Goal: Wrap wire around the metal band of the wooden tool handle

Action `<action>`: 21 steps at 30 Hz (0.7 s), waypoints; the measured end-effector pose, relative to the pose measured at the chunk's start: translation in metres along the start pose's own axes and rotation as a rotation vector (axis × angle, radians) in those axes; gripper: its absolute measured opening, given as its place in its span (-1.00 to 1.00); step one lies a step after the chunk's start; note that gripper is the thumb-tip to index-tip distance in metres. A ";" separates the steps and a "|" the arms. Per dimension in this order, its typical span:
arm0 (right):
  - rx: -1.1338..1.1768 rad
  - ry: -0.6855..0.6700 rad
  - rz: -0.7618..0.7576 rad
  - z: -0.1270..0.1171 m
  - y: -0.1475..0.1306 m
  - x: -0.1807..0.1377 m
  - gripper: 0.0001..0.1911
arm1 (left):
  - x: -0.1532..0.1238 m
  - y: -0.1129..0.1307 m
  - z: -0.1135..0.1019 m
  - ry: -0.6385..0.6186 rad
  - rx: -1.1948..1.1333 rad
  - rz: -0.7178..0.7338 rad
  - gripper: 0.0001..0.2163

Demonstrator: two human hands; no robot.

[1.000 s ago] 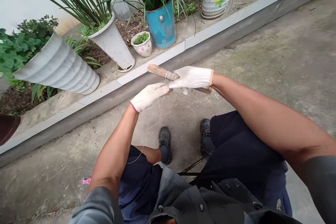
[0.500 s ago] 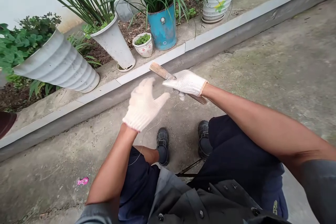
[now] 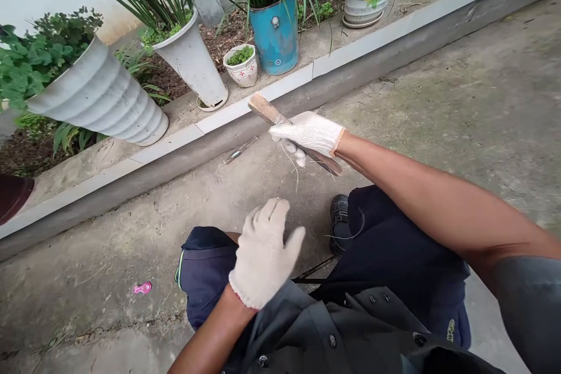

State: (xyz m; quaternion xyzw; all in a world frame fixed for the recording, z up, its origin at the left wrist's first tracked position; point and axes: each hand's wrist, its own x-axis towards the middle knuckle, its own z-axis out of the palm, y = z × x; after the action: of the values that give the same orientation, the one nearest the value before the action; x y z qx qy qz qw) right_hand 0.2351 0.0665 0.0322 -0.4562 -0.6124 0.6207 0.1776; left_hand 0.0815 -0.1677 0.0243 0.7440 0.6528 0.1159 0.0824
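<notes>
My right hand [image 3: 307, 134], in a white knitted glove, is wrapped round a flat wooden stick [image 3: 265, 108] with fine wire or thread wound about its middle. The stick slants down to the right, and its darker lower end shows beyond the palm. Loose strands [image 3: 291, 158] hang in loops below the fingers. Close to my body is my gloved left hand [image 3: 266, 248], back upward. Its thumb stands away from the loosely bent fingers and I see nothing in it. A small narrow metallic-looking piece [image 3: 240, 151] lies on the concrete beside the kerb.
Along the tiled ledge [image 3: 276, 90] stand a leaning white ribbed pot [image 3: 105, 93], a tall white pot [image 3: 193, 61], a small decorated pot [image 3: 243, 73] and a blue bucket [image 3: 276, 38] with long-leaved plants. A pink object [image 3: 142, 288] lies on the ground at left.
My left hand has drawn back from beside the stick toward my body, uncovering the small narrow piece by the kerb. My right hand keeps hold of the stick, nearly in place.
</notes>
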 end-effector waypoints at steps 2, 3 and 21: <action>0.047 -0.013 0.008 0.004 -0.001 -0.002 -0.45 | -0.010 0.013 0.001 0.164 0.003 -0.009 -0.51; 0.067 -0.022 0.016 0.005 -0.002 -0.003 -0.45 | -0.015 0.020 0.001 0.245 -0.006 -0.002 -0.47; 0.368 -0.157 0.078 0.030 -0.007 -0.026 -0.47 | -0.038 0.029 0.019 0.233 0.011 -0.264 -0.43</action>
State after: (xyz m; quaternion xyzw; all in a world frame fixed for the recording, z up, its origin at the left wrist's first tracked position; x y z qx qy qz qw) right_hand 0.2227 0.0299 0.0426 -0.3898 -0.4824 0.7622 0.1856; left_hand 0.1096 -0.2083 0.0119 0.6338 0.7507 0.1858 0.0166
